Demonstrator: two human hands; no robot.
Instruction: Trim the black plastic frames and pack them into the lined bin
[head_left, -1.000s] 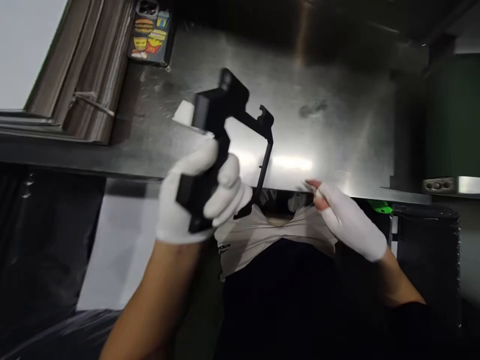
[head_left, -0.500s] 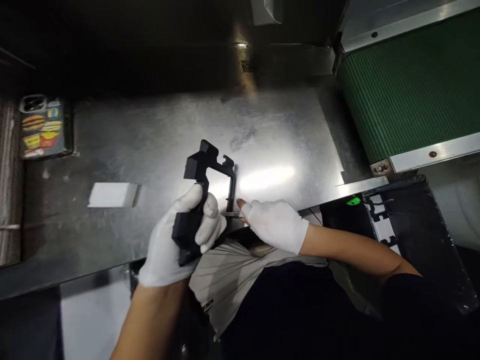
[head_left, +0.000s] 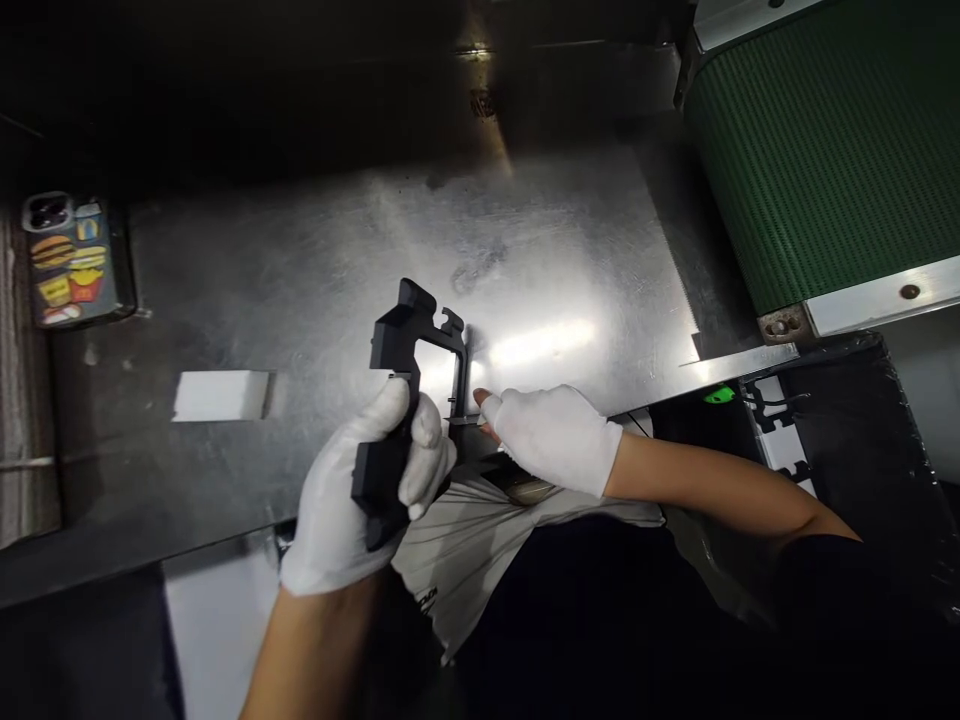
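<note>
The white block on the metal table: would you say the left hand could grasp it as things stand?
Probably not while the left hand is closed around the black frame; otherwise the way looks free, as nothing visible stands between that hand and the white block.

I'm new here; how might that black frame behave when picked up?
The black frame is probably stiff, since its outline looks crisp beyond the left hand. Its slim side bar may be fragile. Angular, blocky sections make rolling unlikely.

The block lies on the table; the phone is behind-left of this block, the frame right of it, the conveyor belt farther right
</note>
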